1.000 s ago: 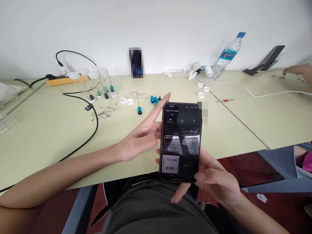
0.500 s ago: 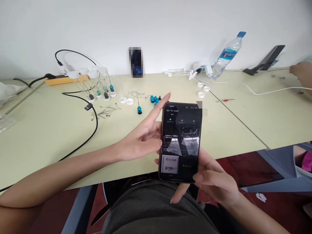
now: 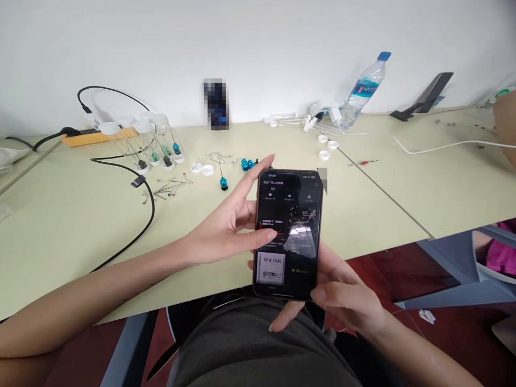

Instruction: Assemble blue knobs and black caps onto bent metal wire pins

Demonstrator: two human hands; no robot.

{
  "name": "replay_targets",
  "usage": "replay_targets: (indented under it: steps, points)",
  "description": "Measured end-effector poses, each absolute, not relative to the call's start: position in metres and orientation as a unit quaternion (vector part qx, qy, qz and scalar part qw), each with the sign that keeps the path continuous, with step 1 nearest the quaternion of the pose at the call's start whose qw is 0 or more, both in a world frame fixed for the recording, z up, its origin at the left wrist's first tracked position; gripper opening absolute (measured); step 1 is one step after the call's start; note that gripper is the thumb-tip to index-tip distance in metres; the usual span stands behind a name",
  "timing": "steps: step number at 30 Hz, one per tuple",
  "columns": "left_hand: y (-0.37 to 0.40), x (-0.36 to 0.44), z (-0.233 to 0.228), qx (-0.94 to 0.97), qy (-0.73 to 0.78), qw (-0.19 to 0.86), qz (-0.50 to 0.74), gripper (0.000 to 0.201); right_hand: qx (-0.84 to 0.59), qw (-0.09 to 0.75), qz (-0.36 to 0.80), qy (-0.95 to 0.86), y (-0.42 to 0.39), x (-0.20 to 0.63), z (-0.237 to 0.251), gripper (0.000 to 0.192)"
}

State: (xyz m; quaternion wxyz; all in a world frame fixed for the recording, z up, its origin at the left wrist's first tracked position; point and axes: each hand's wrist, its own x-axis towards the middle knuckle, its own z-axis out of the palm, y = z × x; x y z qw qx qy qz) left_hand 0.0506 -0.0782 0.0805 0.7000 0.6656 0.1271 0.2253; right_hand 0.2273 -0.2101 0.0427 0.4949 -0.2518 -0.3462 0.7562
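In head view, grips phone with right hand, fingers wrapped round its lower right; spreads left hand half open beside it, thumb over screen, contact unclear; holds phone above lap; shows blue parts on table beyond.

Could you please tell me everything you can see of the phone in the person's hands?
The phone is a dark, glossy slab with rounded corners and a thin brownish edge. Its lit screen, facing the camera, shows a dark page with light text, small icons near the top and a pale picture at lower left; a bright reflection crosses it. The right hand grips its lower part. The left hand is at its left side, thumb over the screen; whether the thumb touches is unclear.
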Motion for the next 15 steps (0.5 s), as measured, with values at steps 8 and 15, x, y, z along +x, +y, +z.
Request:
replay_targets:
  steps: [8,15]
  points:
    - [-0.0782,0.0507,0.0803,0.659,0.127,0.707,0.223,0.09,-0.228,0.502,0.756,-0.354,-0.2102,0.2261,0.0421,0.084]
    - [-0.0803,0.0501,0.081,0.661,0.131,0.7,0.236,0.089,-0.246,0.496,0.758,-0.345,-0.21,0.2262,0.0436,0.089]
